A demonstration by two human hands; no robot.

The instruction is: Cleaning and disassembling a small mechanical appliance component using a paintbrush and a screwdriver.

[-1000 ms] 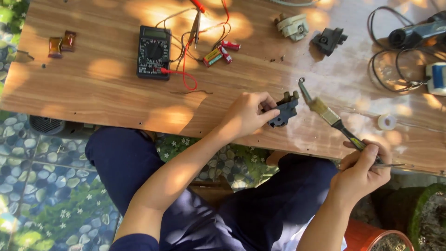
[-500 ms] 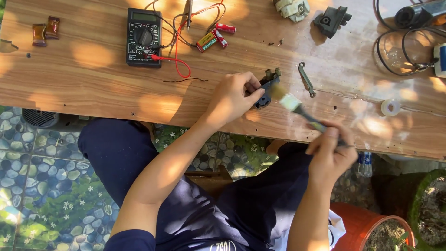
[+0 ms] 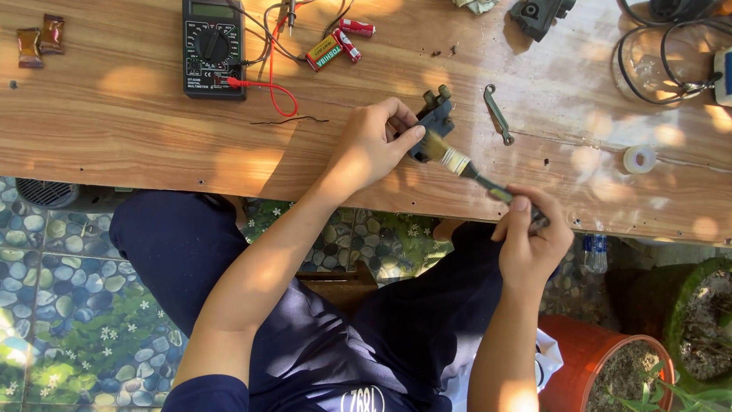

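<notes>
The left hand (image 3: pixel 374 145) pinches a small dark part (image 3: pixel 433 122) on the wooden table (image 3: pixel 137 122), right of the black meter (image 3: pixel 214 47); the right hand (image 3: pixel 531 236) grips a brush (image 3: pixel 465 166), bristles touching the part; a metal wrench (image 3: pixel 498 114) lies just beyond.

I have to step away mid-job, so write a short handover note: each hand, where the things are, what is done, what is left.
Left hand: holds the small dark part against the wooden table.
Right hand: grips the handle of the paintbrush, bristles touching the part.
Nearby: metal wrench just right of the part; multimeter with leads and batteries at far left; tape roll to the right.
Done: brush is at the part.
Left: how far the brushing has got cannot be told; the wrench lies untouched.
</notes>
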